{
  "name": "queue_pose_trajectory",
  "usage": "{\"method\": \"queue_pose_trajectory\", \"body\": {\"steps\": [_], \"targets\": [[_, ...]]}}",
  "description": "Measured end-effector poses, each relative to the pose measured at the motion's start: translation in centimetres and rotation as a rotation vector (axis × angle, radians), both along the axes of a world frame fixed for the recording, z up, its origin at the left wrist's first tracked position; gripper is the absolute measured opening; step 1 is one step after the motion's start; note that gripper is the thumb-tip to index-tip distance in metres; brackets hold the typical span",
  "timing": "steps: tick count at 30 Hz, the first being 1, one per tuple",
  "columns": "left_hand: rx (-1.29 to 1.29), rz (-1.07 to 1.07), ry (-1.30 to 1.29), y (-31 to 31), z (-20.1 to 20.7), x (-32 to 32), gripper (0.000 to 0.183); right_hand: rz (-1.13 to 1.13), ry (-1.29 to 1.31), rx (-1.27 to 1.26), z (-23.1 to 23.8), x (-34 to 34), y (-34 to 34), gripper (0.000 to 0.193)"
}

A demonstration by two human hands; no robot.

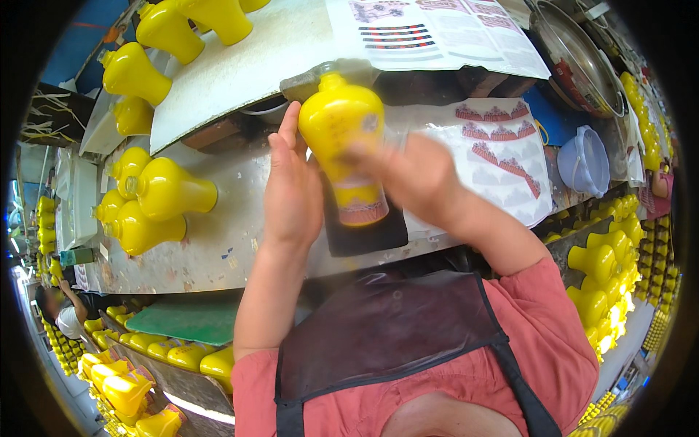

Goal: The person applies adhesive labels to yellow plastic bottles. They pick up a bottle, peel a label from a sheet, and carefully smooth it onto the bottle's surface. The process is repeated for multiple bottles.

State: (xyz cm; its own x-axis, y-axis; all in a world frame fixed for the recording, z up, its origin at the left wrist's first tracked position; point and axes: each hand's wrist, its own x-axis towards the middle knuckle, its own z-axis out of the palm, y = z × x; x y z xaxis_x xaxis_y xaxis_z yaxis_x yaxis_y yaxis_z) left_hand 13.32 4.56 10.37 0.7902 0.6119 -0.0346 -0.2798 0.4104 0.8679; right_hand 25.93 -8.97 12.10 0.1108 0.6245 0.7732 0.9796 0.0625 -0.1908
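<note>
A glossy yellow vase-shaped bottle (342, 124) lies in front of me, its neck pointing away over a dark support. Its wide base end, with a reddish patterned band, rests on a black pad (368, 239). Faint dark print and a greyish round mark show on its body. My left hand (295, 186) lies along the bottle's left side, fingers stretched out and pointing away from me. My right hand (419, 178) is over the bottle's right side; motion blurs its fingers, and anything under them is hidden.
Sheets of reddish decals (502, 156) lie to the right, and a printed sheet (444, 36) lies beyond the bottle. A pale blue bucket (584, 162) and a metal basin (579, 58) stand at right. Several yellow bottles (175, 189) lie at left. A green board (186, 318) sits below the bench.
</note>
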Motion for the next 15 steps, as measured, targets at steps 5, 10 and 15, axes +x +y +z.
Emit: {"method": "queue_pose_trajectory", "body": {"steps": [5,10,15], "targets": [[0.504,0.031,0.244,0.8,-2.2,0.0,0.08,0.014,0.215,0.134,0.9,1.8,1.7,0.035],[0.724,0.142,0.272,1.2,-3.7,0.6,0.094,-0.054,0.241,-0.046,2.3,2.9,2.7,0.028],[0.806,0.237,0.229,1.3,-2.8,1.3,0.093,0.231,0.516,-0.179,3.6,5.5,3.7,0.023]]}}
